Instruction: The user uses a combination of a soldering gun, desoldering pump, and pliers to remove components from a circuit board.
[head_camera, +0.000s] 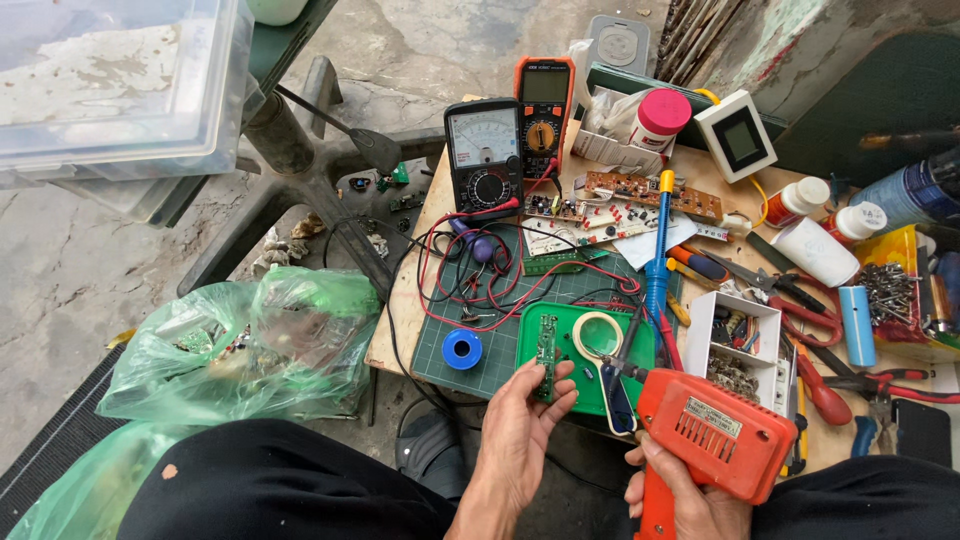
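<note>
The right hand (690, 500), partly cut off by the frame edge, grips an orange soldering gun (705, 435). The left hand (520, 425) pinches a narrow green circuit board (546, 352) upright, over a green tray (570, 390); the gun's tip, just beside it, is hard to make out.

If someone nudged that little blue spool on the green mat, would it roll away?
The blue spool lies flat on the green mat, so it would probably slide, not roll. It looks small and likely light. Tipped on edge, its round rim might roll.
</note>
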